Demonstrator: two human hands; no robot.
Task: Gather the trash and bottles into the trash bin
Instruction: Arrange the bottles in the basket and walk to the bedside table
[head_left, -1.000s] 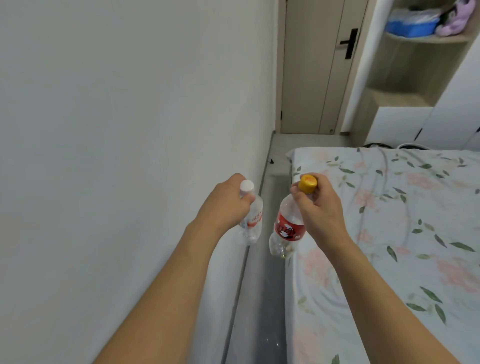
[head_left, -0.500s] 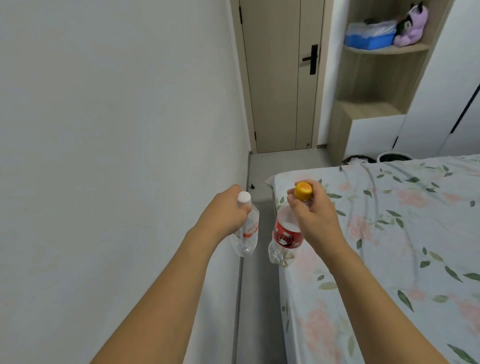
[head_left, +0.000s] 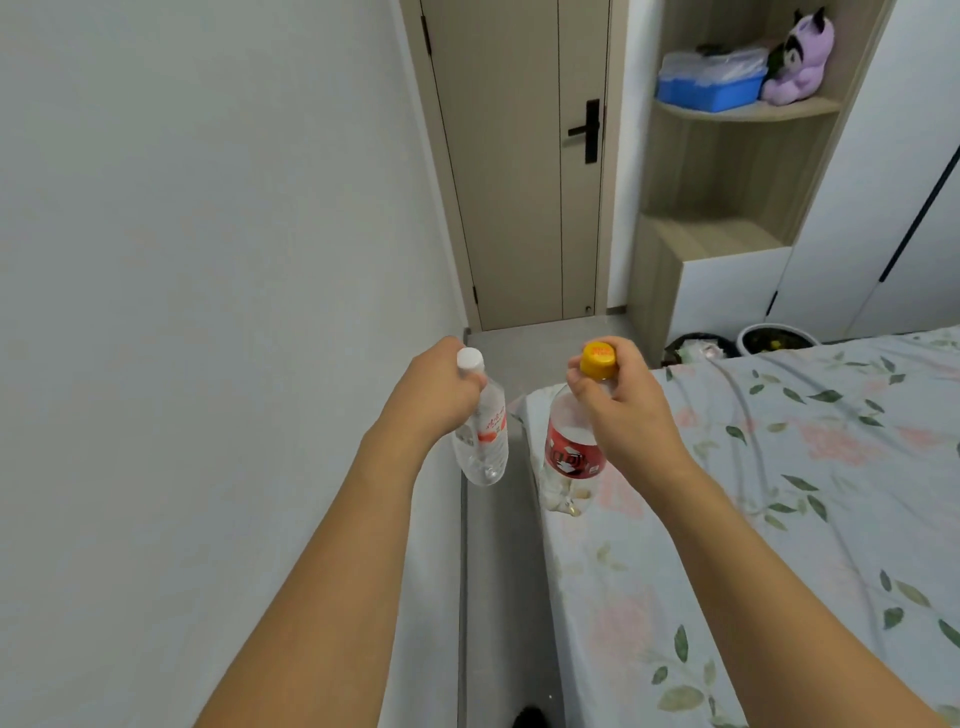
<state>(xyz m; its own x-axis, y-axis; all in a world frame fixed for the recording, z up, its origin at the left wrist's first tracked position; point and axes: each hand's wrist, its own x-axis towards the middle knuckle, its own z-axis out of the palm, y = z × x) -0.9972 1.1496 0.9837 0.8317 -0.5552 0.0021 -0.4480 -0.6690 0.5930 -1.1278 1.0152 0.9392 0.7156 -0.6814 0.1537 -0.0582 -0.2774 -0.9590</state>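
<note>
1. Where the plain white wall (head_left: 208, 312) meets the grey floor, the left hand (head_left: 436, 387) has its fingers curled in a grip round the neck of a clear plastic bottle with a white cap (head_left: 480, 431), which hangs left of the bed.
2. The right hand (head_left: 621, 410) pinches the neck of a clear plastic bottle with a red label and yellow cap (head_left: 569, 452), at the corner of the floral-sheeted bed (head_left: 779, 519).
3. Beyond the bed's far edge stand two dark round bins (head_left: 698, 348).
</note>
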